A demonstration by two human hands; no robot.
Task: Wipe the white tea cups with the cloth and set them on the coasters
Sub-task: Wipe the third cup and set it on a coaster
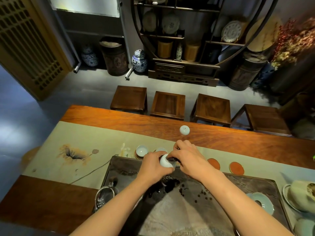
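Left hand (154, 165) grips a white tea cup (166, 161) tilted over the dark tea tray (238, 188); right hand (188, 158) presses a dark cloth (172, 159) at its rim. One cup (141, 150) sits on a coaster at 11 o'clock, two orange coasters (236, 167) bare at 3, another cup (184, 130) upside-down on the surface (238, 138) at 12.

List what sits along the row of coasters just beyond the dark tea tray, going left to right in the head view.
White cup on its coaster → second cup, partly hidden behind the hands → tilted cup held in the left hand → right hand with the dark cloth → bare orange coaster → second bare orange coaster.
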